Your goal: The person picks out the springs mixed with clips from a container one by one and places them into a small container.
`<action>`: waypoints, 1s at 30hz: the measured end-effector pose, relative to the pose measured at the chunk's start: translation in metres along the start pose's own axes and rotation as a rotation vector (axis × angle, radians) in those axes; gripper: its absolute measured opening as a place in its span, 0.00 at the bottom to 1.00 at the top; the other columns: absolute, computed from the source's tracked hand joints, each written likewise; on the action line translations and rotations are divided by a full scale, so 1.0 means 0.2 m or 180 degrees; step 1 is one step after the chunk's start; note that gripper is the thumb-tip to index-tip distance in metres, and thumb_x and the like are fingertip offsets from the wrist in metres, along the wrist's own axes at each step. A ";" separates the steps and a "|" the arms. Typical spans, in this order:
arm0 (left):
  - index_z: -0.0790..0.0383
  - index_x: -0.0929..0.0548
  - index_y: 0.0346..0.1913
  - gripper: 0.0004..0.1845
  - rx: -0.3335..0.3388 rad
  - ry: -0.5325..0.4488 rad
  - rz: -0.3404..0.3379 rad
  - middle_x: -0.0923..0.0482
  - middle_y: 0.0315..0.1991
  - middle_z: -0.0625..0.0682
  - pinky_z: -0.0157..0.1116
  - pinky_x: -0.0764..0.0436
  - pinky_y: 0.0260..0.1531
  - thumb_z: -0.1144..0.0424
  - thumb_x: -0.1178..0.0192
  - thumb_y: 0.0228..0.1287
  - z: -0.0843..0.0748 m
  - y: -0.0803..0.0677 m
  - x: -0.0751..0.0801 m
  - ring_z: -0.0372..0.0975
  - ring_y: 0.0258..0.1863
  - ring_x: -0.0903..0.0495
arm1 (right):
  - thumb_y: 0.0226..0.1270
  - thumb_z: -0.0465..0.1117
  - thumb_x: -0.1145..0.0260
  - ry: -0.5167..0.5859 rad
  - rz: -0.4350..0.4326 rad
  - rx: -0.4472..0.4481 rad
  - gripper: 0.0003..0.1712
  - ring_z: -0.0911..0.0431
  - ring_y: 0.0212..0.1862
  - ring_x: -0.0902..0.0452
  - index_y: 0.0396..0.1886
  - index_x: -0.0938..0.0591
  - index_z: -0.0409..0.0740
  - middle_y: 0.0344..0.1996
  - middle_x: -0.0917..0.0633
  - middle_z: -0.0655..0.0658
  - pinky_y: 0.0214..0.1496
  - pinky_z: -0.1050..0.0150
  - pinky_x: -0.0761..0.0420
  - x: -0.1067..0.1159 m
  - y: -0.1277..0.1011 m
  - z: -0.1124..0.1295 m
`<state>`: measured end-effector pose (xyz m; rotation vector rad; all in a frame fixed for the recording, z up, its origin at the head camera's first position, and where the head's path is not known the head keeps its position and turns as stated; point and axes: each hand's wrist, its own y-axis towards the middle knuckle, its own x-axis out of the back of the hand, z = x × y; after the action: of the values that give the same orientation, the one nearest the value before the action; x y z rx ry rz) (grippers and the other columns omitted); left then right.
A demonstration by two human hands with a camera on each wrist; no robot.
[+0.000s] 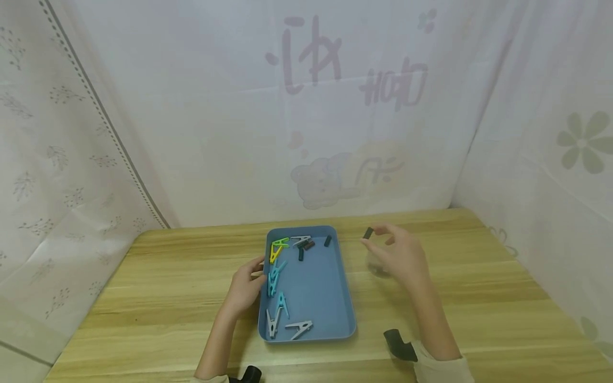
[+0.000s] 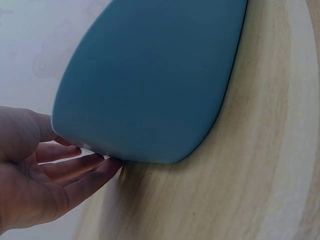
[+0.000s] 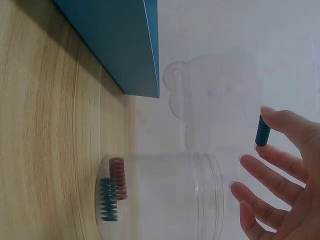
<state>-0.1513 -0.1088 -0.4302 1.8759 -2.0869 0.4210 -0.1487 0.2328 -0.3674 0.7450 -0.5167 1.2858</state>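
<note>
Above the clear jar (image 3: 165, 195), right of the blue tray (image 1: 345, 287): one dark ribbed spring (image 3: 262, 131), short, pinched by the right hand (image 1: 399, 255). Step judged: transfer to jar; next needs lowering over the mouth. Two springs (image 3: 114, 195) already inside. Left hand (image 1: 246, 287), fingers straight, steadies tray holding clothespins (image 1: 278, 276).

Head camera looks down across the table (image 1: 191, 298); both wrist cameras sit low and close, sharing the blue tray (image 1: 316, 290).
</note>
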 end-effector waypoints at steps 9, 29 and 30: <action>0.77 0.31 0.74 0.28 0.0002 0.0006 0.0001 0.23 0.63 0.75 0.46 0.13 0.42 0.74 0.48 0.73 0.00 0.00 0.00 0.63 0.56 0.17 | 0.72 0.59 0.30 0.0012 -0.0080 0.0027 0.32 0.37 0.58 0.18 0.64 0.18 0.40 0.60 0.13 0.38 0.52 0.40 0.18 0.03 -0.01 -0.04; 0.76 0.31 0.75 0.28 0.0025 0.0000 -0.0013 0.23 0.64 0.74 0.47 0.13 0.44 0.73 0.48 0.74 0.00 0.00 -0.01 0.63 0.57 0.17 | 0.72 0.62 0.32 0.0024 -0.0108 -0.0075 0.34 0.37 0.58 0.19 0.63 0.17 0.41 0.61 0.14 0.37 0.50 0.41 0.18 0.07 0.00 -0.10; 0.76 0.31 0.75 0.28 0.0026 -0.0001 -0.0013 0.23 0.64 0.74 0.47 0.13 0.44 0.73 0.48 0.74 0.00 0.00 -0.01 0.63 0.57 0.17 | 0.72 0.62 0.32 0.0021 -0.0116 -0.0071 0.34 0.38 0.57 0.19 0.63 0.17 0.41 0.61 0.14 0.37 0.50 0.42 0.18 0.07 0.01 -0.11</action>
<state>-0.1521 -0.1077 -0.4311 1.8846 -2.0841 0.4290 -0.1479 0.2579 -0.3711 0.7284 -0.5093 1.2463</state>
